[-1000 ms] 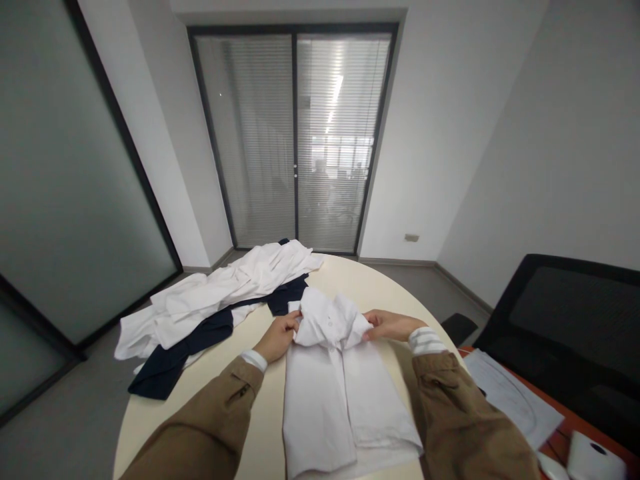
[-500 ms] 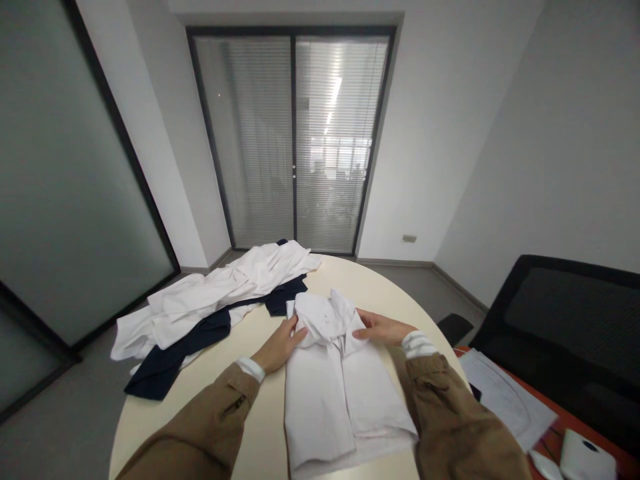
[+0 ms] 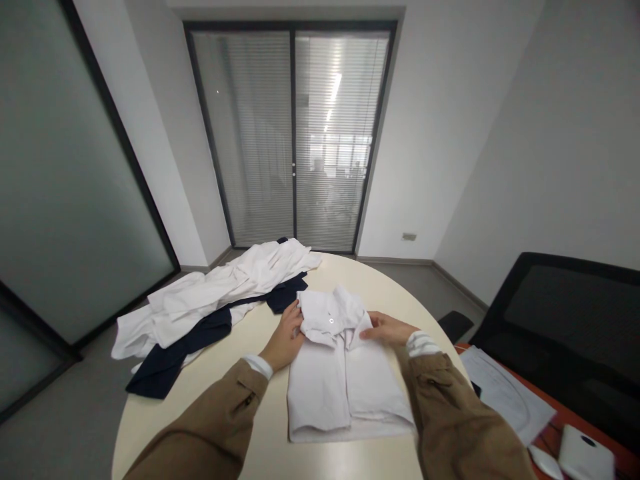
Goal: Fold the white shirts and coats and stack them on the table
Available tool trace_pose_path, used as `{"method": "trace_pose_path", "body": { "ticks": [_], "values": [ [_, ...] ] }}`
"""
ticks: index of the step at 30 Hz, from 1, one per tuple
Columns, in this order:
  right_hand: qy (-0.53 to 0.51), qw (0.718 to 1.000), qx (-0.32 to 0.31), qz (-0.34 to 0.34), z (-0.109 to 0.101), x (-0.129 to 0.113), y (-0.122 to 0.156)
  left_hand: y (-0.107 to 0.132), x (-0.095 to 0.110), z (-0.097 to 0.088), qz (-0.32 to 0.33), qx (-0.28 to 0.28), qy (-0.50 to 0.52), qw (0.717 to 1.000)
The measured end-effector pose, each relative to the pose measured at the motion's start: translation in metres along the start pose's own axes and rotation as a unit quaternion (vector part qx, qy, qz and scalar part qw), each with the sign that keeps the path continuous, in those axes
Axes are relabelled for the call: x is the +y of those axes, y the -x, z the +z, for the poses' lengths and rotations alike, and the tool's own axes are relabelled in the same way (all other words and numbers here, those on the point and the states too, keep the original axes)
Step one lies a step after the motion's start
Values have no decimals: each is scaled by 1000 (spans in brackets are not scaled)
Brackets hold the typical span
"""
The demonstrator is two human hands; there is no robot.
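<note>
A folded white shirt [image 3: 325, 390] lies on the round cream table [image 3: 200, 413], collar farthest from the person. The left hand [image 3: 285, 340] and right hand [image 3: 389, 328] rest open against either side of the collar, pinching nothing. A rumpled heap of white and navy clothes [image 3: 210, 300] sits just beyond the shirt.

**Q:** Camera mount?
**A:** Head-worn, single view, facing forward and down.
**Q:** Range?
**A:** Close above the shirt [image 3: 325, 393] at 6 o'clock, on the table [image 3: 380, 280]; glass door [image 3: 250, 133] well off at 12 o'clock.
</note>
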State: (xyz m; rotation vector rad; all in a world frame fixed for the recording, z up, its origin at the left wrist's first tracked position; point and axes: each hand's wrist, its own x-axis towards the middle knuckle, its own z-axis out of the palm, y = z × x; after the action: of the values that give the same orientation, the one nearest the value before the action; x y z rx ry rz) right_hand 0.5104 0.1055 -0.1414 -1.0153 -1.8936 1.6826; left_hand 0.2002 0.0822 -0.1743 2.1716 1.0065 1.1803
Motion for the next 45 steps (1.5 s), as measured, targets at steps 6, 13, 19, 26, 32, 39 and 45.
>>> {"method": "trace_pose_path", "body": {
  "ticks": [6,13,19,26,32,39,45],
  "values": [
    [-32,998,48,-39,-5,1,6,5,15,-14,-3,-55,97,994],
    [-4,995,90,-38,-9,11,-1,12,17,-13,-51,-13,64,997],
    [-33,979,185,-72,-13,23,-11,5,18,-8,-137,45,-88,986],
    [12,932,363,10,-22,39,-20,6,11,-5,-225,14,-201,953],
    [-1,950,301,78,-22,44,-18,7,2,-3,-209,1,-160,965],
    [-48,957,285,1,-8,34,-23,-4,-19,-3,-175,64,-57,981],
    [-8,942,336,16,-4,29,-26,-7,-20,4,-192,118,80,971]
  ]
}}
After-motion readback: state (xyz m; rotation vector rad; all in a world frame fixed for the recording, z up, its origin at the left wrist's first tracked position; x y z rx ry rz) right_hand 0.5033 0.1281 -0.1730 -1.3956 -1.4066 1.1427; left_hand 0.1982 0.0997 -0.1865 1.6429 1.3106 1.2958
